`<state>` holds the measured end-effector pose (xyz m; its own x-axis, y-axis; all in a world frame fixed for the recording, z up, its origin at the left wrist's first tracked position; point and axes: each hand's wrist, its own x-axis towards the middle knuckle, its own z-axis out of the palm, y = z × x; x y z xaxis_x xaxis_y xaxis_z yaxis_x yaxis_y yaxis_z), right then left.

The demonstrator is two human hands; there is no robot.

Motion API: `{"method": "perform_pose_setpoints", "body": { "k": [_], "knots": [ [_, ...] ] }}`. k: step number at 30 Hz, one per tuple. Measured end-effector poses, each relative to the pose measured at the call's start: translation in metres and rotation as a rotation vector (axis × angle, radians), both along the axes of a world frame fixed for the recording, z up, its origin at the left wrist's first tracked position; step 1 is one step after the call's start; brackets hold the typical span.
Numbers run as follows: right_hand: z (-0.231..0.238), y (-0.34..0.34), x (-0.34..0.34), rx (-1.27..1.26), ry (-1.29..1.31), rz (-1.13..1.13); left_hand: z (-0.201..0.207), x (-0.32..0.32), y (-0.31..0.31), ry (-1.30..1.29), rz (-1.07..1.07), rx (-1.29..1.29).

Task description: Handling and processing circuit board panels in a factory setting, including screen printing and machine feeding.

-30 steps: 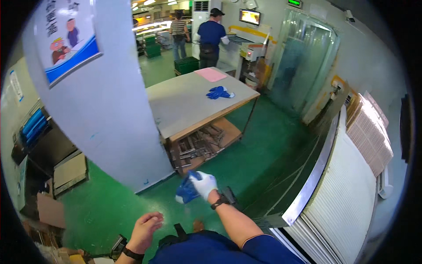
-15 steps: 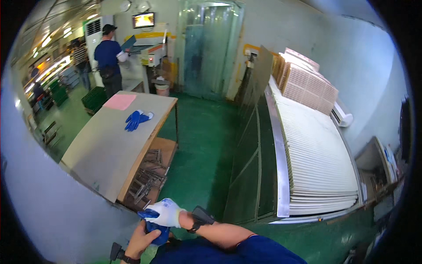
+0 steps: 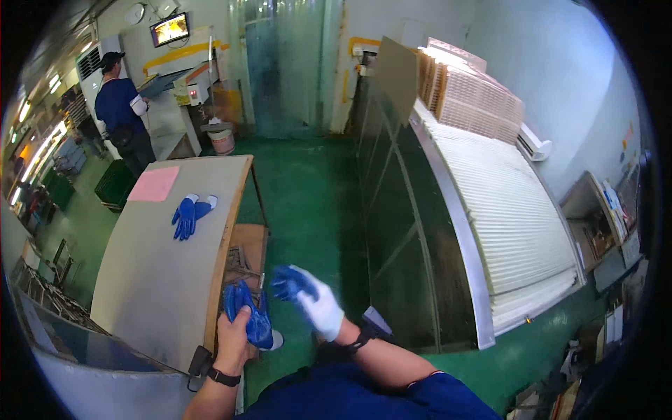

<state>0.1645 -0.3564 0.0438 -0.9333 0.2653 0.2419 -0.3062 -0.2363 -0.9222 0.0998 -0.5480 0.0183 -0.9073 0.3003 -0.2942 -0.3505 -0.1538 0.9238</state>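
Note:
A blue-coated work glove with a pale cuff is pinched in my bare left hand, beside the table's near right corner. My right hand wears a white glove with blue-coated palm and fingers. It is held apart, to the right of the loose glove, fingers stretched out and nothing in them. A pair of blue gloves with white cuffs lies on the grey tabletop, near a pink sheet. Both my wrists carry dark straps.
Metal pieces lie on the table's lower shelf. To the right stands a large dark cabinet with a ribbed white top bearing stacked grid panels. A person works at a machine at the back left. Green flooring runs between.
My right hand has come away from the loose glove and moved right, its fingers now extended. The left hand keeps the glove and has moved up. The view has shifted.

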Motion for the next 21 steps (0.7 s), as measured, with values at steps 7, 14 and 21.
{"method": "perform_pose_setpoints", "body": {
  "k": [7, 14, 21],
  "knots": [
    [0.003, 0.087, -0.120, -0.965, -0.149, 0.449, 0.012, -0.094, 0.104, 0.137, 0.150, 0.095],
    [-0.015, 0.134, -0.193, -0.912, -0.148, 0.763, 0.029, -0.153, 0.210, 0.288, 0.230, 0.405],
    [-0.029, 0.190, -0.250, -0.992, -0.206, 0.594, 0.009, -0.248, 0.278, 0.341, 0.254, -0.163]
  ]
}}
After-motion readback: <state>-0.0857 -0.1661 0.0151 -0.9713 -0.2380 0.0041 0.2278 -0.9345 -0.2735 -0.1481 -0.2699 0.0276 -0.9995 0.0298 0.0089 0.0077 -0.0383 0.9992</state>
